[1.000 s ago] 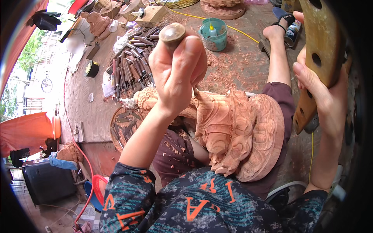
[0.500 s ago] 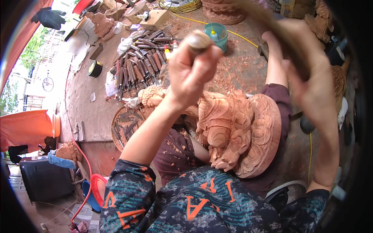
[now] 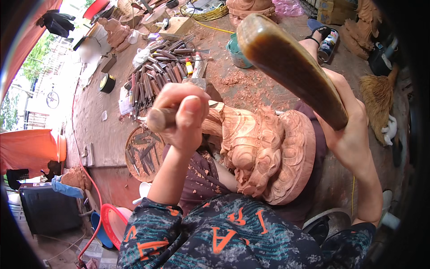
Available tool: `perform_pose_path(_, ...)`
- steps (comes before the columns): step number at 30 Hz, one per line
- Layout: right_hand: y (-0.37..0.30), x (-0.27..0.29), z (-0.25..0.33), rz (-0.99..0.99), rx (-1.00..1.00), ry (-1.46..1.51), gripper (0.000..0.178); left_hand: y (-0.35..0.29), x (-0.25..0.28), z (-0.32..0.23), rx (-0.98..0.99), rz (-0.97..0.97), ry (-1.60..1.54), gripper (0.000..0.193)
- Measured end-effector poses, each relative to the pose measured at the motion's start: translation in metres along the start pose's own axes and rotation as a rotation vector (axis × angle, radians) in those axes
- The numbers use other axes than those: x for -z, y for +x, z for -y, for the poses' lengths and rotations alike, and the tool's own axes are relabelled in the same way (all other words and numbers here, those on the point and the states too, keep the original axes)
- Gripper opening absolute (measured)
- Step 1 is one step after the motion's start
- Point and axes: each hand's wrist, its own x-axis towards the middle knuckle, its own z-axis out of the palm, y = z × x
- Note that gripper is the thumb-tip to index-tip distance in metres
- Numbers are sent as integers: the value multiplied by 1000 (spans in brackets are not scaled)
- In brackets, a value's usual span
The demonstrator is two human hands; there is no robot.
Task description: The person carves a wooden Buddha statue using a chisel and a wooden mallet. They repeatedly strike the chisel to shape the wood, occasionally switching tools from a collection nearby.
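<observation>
A carved wooden figure with a round petalled base lies on its side across my lap. My left hand is closed round a carving chisel; its handle end points left, and a bit of blade shows by the figure's upper left part. Whether the blade's tip touches the wood I cannot tell. In my right hand is a thick, worn wooden mallet, raised above the figure and slanting to the upper left. The mallet is apart from the chisel handle.
Many wood-handled chisels lie heaped beyond my left hand. A round tray of blades sits at the left. Further off are a green tub, a spray can, and a straw broom at the right. Wood chips litter the floor.
My left hand has moved left and down with the chisel, whose handle now points left. The mallet in my right hand has shifted left and now reaches over the figure.
</observation>
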Motion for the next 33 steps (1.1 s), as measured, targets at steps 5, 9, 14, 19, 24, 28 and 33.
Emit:
perform_pose_path(5, -1, 2, 9, 87, 114, -12, 39, -14, 1, 6, -18, -25, -41, 25)
perform_pose_path(9, -1, 1, 14, 115, 176, -13, 41, -16, 2, 7, -18, -31, -66, 22)
perform_pose_path(14, 0, -1, 19, 139, 197, 4, 43, -22, 6, 10, 7, -23, -123, 22)
perform_pose_path(19, 3, -6, 20, 81, 281, 51, 45, -28, 7, 21, 79, 45, -210, 26)
perform_pose_path(24, 1, 0, 28, 99, 398, -483, 55, -36, 11, 27, 215, 113, -328, 33)
perform_pose_path(28, 3, 5, 27, -1, 419, -456, 51, -45, 14, -9, 512, 117, -388, 41)
perform_pose_path(33, -5, 6, 23, -39, 457, -496, 48, -40, 35, 13, 370, 421, 409, 20)
